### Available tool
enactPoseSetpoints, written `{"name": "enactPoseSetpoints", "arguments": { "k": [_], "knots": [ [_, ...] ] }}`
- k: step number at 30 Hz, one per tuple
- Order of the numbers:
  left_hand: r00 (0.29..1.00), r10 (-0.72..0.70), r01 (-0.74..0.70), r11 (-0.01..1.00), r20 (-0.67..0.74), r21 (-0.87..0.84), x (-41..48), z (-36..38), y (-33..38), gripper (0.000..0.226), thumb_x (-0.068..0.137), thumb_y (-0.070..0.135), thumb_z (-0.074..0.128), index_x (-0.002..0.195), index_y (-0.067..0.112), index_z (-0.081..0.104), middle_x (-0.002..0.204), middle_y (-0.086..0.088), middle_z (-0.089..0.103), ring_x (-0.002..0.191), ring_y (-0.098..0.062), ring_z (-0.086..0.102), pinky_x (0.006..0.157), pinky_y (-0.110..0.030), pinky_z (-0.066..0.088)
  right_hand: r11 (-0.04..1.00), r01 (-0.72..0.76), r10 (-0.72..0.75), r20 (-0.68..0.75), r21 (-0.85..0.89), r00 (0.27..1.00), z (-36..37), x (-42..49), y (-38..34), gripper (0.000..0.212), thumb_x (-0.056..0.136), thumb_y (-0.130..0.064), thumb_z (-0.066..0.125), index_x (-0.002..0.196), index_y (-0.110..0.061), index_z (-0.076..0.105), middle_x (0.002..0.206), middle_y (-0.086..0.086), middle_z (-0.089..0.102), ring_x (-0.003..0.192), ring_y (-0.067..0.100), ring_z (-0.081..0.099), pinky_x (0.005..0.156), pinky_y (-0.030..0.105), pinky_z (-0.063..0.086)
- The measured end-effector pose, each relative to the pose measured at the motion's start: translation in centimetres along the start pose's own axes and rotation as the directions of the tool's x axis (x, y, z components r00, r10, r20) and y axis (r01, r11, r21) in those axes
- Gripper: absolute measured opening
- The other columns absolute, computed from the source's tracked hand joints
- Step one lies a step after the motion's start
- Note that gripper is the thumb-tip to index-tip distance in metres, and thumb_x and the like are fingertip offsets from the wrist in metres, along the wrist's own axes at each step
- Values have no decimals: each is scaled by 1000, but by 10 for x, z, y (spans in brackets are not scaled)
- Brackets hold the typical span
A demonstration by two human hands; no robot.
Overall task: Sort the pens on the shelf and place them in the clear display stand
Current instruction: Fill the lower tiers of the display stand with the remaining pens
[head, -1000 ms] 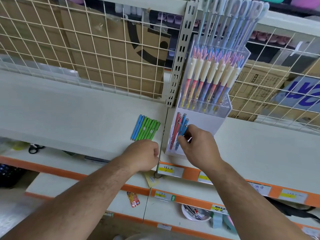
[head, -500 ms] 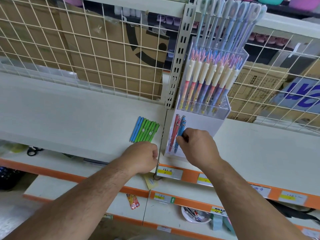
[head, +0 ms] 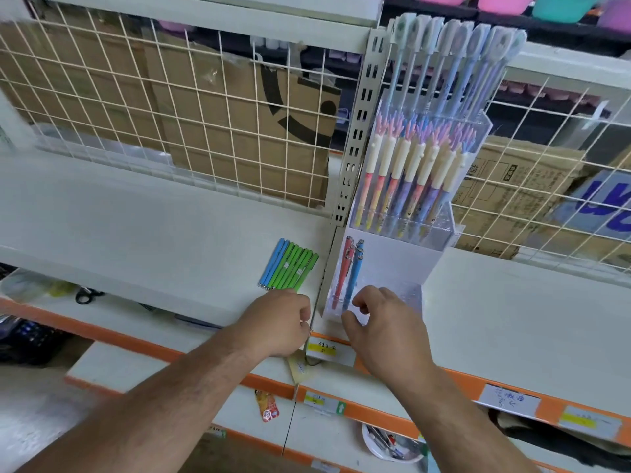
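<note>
Open shelf point(head: 119, 227) lies left of the loose pens point(head: 290, 264). The wire divider point(head: 323, 278) separates my left hand point(head: 280, 322) from the stand point(head: 392, 264).

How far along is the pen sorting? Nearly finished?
Early days, I'd say. Done: a red pen and a blue pen stand in the front pocket of the clear stand. In hand: nothing visible; the right hand hovers empty by that pocket, and the left hand sits curled at the ends of the loose pens. Left: that blue and green row lying on the shelf.
</note>
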State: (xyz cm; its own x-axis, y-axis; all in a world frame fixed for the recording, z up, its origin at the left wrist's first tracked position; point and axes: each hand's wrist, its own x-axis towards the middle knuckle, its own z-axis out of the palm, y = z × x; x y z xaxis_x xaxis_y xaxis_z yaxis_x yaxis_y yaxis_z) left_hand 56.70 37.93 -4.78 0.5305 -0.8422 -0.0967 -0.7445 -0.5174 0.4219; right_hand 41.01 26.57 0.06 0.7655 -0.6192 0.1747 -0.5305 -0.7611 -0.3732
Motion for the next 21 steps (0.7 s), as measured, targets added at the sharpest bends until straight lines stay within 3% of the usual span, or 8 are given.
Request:
{"name": "enactPoseSetpoints", "arguments": {
  "k": [6, 13, 17, 21],
  "knots": [
    [994, -21, 24, 999, -104, 26, -7, 3, 6, 14, 92, 33, 54, 98, 27, 65, 97, 11, 56, 94, -10, 53, 82, -30, 50, 992, 127, -127, -68, -10, 989, 9, -15, 7, 22, 89, -38, 66, 105, -24, 68, 99, -3, 67, 70, 22, 67, 53, 31, 46],
    [971, -17, 21, 1000, -238, 13, -11, -10, -11, 14, 91, 32, 56, 93, 25, 68, 93, 9, 58, 89, -9, 55, 76, -29, 51, 981, 190, -188, -60, 31, 980, 15, -13, -6, 22, 89, -38, 63, 106, -25, 66, 99, -5, 67, 64, 18, 66, 55, 31, 50],
    [969, 3, 0, 1000, -245, 12, -1, -28, -29, 14, 92, 32, 55, 93, 25, 67, 94, 7, 58, 92, -11, 56, 78, -32, 51, 980, 196, -195, -40, 28, 980, 26, -5, -25, 21, 89, -40, 54, 101, -27, 64, 97, -5, 66, 69, 20, 65, 56, 29, 43],
    [977, 10, -1, 999, -213, 42, 11, -41, -50, 16, 92, 34, 54, 100, 25, 64, 99, 7, 57, 95, -13, 54, 79, -29, 47, 983, 178, -180, 43, 51, 983, 45, 5, -53, 30, 95, -39, 52, 120, -26, 61, 113, -4, 64, 93, 20, 66, 71, 30, 49]
  ]
}}
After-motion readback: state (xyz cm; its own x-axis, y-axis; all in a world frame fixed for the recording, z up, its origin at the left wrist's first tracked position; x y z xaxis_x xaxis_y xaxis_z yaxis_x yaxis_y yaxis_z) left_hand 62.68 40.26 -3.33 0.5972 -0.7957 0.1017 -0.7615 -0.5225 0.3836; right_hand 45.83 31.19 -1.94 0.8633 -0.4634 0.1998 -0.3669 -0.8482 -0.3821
